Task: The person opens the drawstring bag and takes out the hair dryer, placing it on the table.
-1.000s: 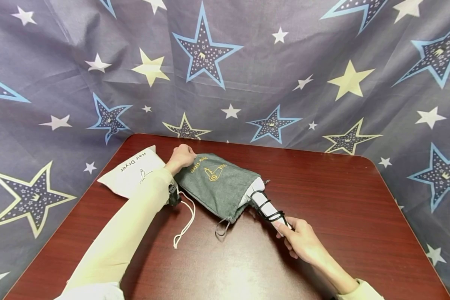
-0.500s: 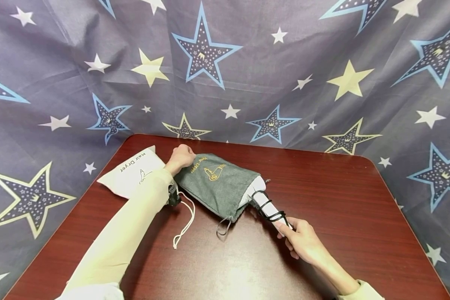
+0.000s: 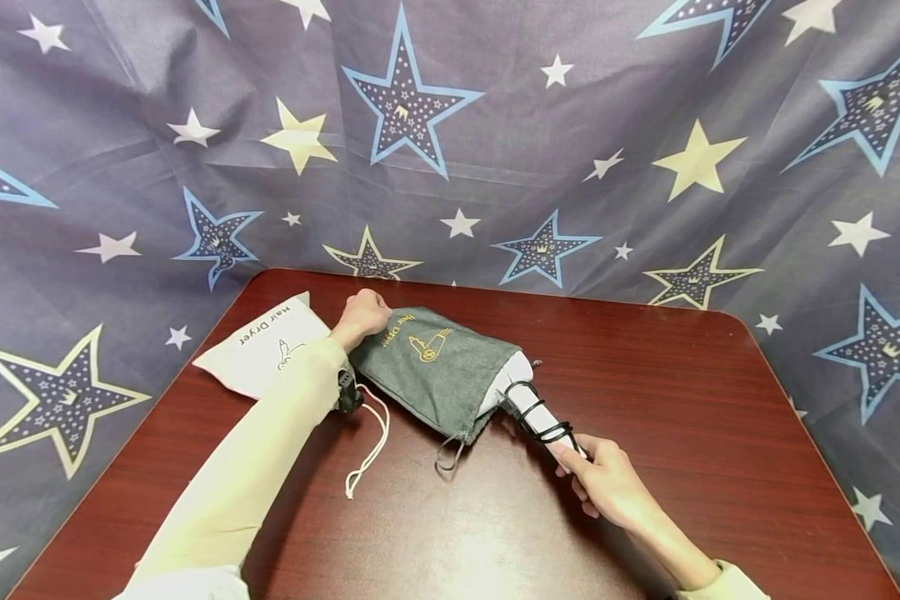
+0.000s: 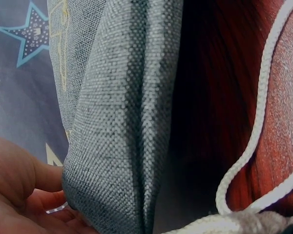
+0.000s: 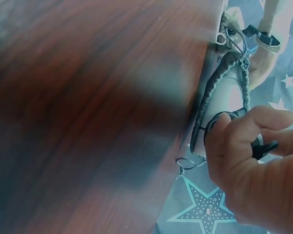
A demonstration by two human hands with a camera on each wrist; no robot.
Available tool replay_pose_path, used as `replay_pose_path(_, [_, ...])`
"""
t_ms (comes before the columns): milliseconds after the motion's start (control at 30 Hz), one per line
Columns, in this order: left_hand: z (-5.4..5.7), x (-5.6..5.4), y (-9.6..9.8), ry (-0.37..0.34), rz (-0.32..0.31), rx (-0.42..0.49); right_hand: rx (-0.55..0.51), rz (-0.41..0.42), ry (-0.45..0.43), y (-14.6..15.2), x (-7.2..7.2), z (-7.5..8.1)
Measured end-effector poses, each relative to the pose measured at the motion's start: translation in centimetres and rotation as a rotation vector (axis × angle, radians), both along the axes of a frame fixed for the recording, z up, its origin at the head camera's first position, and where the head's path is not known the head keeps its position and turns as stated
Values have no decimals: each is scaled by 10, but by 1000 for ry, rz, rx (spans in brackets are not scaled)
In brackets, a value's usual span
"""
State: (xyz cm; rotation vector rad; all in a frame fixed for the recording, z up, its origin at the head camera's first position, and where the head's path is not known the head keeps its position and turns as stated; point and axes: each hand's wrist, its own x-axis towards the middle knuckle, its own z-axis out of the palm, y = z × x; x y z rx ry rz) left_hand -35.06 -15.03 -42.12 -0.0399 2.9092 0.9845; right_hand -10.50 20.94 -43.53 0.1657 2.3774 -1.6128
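A grey drawstring bag (image 3: 446,371) printed with a yellow hair dryer picture lies at an angle on the table, its mouth toward the right. Out of that mouth sticks the white handle of a hair dryer (image 3: 520,398), with its black cord wound round it; the rest is hidden inside the bag. My right hand (image 3: 606,485) grips the end of the handle, thumb on top. At the bag's closed far end, my left hand (image 3: 363,315) pinches a corner of the cloth. The left wrist view shows finger and thumb at the folded fabric (image 4: 117,117).
A cream pouch (image 3: 249,357) lettered "Hair Dryer" lies at the left, partly under my left forearm. Its white drawstring (image 3: 381,442) trails over the dark red table (image 3: 645,367). Behind the table hangs a grey cloth (image 3: 585,108) patterned with stars.
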Motion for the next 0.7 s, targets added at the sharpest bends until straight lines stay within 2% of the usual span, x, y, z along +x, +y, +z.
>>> replay_pose_path(533, [0, 2, -1, -1, 14, -11, 4, -6, 4, 2, -1, -2])
replay_pose_path(633, [-6, -7, -3, -14, 14, -17, 11, -15, 5, 2, -1, -1])
replay_pose_path(700, [-24, -26, -10, -12, 10, -25, 16, -20, 5, 2, -1, -1])
